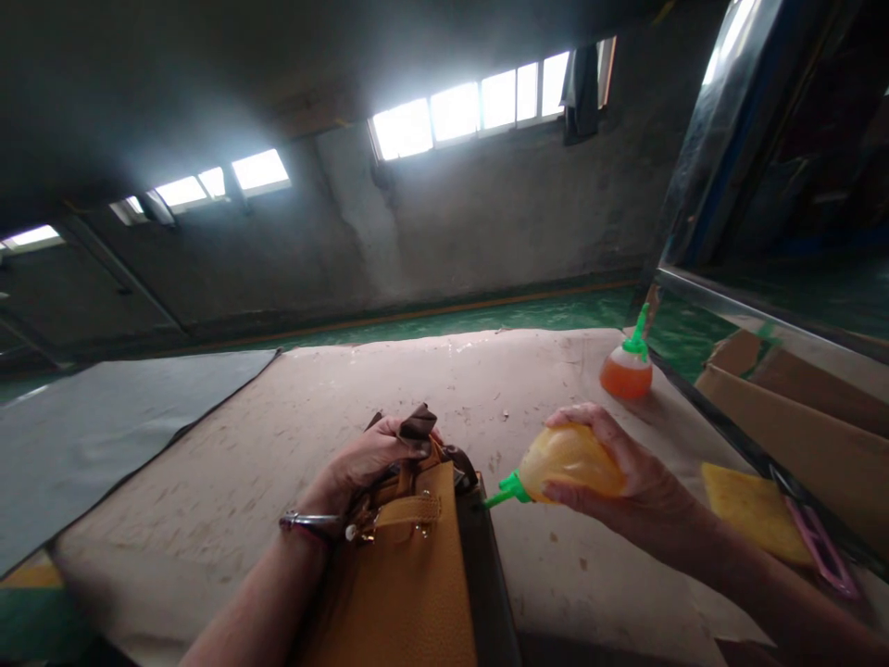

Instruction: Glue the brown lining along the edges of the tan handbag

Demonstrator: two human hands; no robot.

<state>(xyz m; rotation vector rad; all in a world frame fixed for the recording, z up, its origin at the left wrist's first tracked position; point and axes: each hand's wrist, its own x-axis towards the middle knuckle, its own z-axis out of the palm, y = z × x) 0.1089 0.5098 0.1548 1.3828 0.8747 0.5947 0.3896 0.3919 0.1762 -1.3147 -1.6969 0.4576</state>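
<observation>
Beside the handbag (409, 574), right hand (625, 482) squeezes glue bottle (566, 463).

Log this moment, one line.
left hand grips tan leather bag | right hand holds yellow squeeze bottle, green nozzle toward bag | orange bottle upright

No writing, label, brand or number can be read anywhere. The yellow squeeze bottle (569, 460) at 4 o'clock shows a plain side, and so does the orange squeeze bottle (626, 373) at 3 o'clock. The tan leather handbag (403, 574) at 6 o'clock carries metal fittings (417, 509) too small to show any mark.
</observation>
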